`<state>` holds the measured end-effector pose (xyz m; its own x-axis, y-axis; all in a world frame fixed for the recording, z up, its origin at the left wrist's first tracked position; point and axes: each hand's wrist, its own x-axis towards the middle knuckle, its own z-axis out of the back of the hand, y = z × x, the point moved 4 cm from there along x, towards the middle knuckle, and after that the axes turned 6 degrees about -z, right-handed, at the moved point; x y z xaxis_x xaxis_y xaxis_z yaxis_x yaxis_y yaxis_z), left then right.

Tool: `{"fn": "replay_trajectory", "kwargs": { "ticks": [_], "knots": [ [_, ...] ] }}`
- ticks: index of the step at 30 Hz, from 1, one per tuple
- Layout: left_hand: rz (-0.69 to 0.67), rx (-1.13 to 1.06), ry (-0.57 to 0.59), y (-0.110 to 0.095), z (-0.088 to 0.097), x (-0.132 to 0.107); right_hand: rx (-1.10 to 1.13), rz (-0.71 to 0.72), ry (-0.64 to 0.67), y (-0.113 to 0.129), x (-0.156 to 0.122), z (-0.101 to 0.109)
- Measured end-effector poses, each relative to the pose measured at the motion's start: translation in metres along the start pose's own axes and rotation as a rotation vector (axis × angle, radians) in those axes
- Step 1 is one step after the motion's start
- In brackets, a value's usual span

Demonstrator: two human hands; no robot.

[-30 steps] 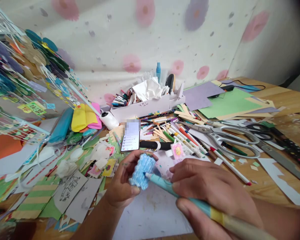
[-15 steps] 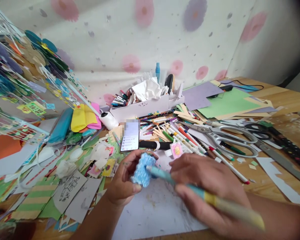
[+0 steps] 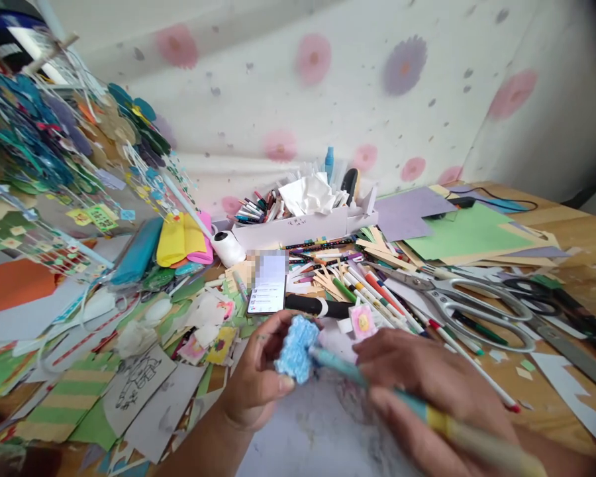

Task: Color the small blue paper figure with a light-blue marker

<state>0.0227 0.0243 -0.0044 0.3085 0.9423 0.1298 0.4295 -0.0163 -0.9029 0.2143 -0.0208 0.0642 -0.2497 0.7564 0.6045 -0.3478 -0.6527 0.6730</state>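
My left hand (image 3: 258, 381) is closed around a small fluffy light-blue piece (image 3: 295, 348), pinched between thumb and fingers just above the table. My right hand (image 3: 427, 391) grips a long teal and yellow pen-like tool (image 3: 417, 411), and its tip touches the blue piece. Both hands hover over a white sheet (image 3: 318, 437) at the table's front edge. A small pink square with a yellow centre (image 3: 362, 322) lies just behind my right hand.
A phone (image 3: 268, 285) lies behind my hands beside a black marker (image 3: 318, 306). Large silver scissors (image 3: 467, 298), several pens, a white box of supplies (image 3: 302, 225), coloured paper sheets (image 3: 457, 228) and paper scraps cover the wooden table. A hanging paper decoration (image 3: 54, 152) fills the left.
The camera has tilted up slightly, so everything sits lower in view. My hands keep the blue piece and the tool together, with the tool's tip still against the piece.
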Motion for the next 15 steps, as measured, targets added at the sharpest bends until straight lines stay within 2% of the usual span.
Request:
{"fn": "replay_trajectory", "kwargs": {
  "ticks": [2, 4, 6, 8, 9, 12, 13, 15],
  "knots": [
    [-0.027, -0.028, 0.015, 0.0, -0.001, 0.001, -0.016, 0.003, 0.017, -0.001, 0.003, -0.001],
    [-0.038, -0.03, 0.049, 0.0, -0.003, 0.001, 0.008, 0.071, 0.074, -0.001, 0.005, -0.005],
    [-0.028, -0.018, 0.046, 0.001, -0.002, 0.002, 0.025, 0.107, 0.043, -0.002, 0.007, -0.005],
    [-0.004, -0.01, 0.015, 0.003, 0.001, 0.003, -0.01, 0.026, -0.026, -0.008, 0.01, -0.001],
    [0.004, -0.005, 0.004, 0.003, 0.002, 0.003, -0.015, -0.007, -0.018, -0.01, 0.012, 0.0],
    [-0.005, -0.002, 0.018, 0.004, 0.004, 0.003, 0.073, 0.071, 0.176, -0.012, 0.013, -0.002],
    [-0.004, -0.005, 0.024, 0.004, 0.005, 0.004, 0.088, 0.092, 0.184, -0.013, 0.013, -0.002],
    [-0.004, -0.014, 0.027, 0.004, 0.006, 0.004, 0.054, 0.036, 0.097, -0.02, 0.012, -0.003]
  ]
}}
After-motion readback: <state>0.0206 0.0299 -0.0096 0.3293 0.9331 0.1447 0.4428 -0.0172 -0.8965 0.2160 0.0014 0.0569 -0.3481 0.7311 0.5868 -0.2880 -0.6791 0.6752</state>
